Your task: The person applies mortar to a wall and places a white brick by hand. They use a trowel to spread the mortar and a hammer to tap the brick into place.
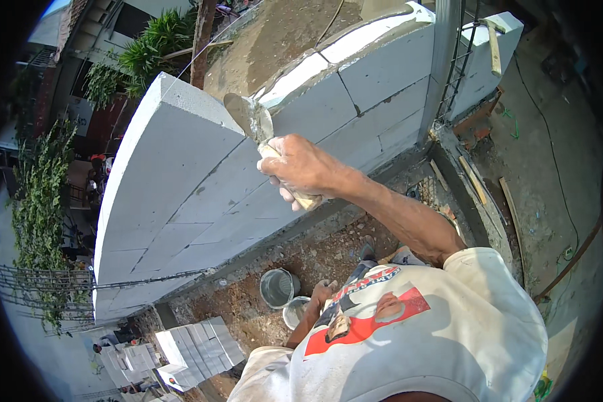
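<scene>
My right hand [301, 169] is closed around the wooden handle of a trowel [249, 115]. Its blade carries grey mortar and rests against the upper edge of the white block wall [181, 181]. A strip of fresh mortar lies along the wall's top just right of the blade. Lower down, my left hand [323, 292] grips the rim of a small pale bucket [295, 312]. It hangs over the dirt ground beside a grey metal bucket [278, 287].
A hammer [493, 41] lies on top of the wall at the far right, next to a vertical rebar cage [459, 63]. Several white blocks [197, 345] are stacked below. Wooden strips [474, 179] and rubble lie on the ground at the right, and plants grow beyond the wall.
</scene>
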Available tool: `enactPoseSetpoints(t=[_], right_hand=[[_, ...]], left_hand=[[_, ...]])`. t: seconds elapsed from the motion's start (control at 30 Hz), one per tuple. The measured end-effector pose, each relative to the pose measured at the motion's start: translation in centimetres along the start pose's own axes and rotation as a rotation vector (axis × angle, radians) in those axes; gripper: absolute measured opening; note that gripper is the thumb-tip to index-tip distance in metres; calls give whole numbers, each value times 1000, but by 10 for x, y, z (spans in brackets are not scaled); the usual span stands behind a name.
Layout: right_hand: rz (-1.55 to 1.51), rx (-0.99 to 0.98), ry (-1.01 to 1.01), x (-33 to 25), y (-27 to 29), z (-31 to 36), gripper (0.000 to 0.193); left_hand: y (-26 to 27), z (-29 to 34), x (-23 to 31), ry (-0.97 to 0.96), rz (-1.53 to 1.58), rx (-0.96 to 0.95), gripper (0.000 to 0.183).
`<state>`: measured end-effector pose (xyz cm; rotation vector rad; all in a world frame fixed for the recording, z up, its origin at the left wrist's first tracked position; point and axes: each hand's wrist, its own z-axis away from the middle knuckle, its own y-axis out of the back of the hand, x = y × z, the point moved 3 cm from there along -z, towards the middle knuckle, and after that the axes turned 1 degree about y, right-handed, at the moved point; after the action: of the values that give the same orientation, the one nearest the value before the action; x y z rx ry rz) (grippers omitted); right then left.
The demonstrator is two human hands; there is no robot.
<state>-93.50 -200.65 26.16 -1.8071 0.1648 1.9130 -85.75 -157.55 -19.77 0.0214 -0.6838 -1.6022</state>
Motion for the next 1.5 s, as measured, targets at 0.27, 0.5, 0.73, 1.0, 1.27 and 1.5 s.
enactPoseSetpoints(t=[0.27,0.5,0.73,1.0,1.27,1.5], right_hand=[[179,14,178,-38,-28,8,29],[474,127,403,-64,-56,-5,29],[274,213,682,0,-82,18,30],[286,297,666,27,-112,-32,32],[325,296,479,202,9,97,49],[293,757,-478,519,102,264,59]], left_hand=[[-28,17,-46,115,224,-130,49],[-26,37,-35,115,202,-114,50],[-30,48,-39,123,205,-102,50],[-26,59,-41,118,191,-78,51],[6,61,-16,93,56,-109,51],[4,51,36,14,-182,-353,52]])
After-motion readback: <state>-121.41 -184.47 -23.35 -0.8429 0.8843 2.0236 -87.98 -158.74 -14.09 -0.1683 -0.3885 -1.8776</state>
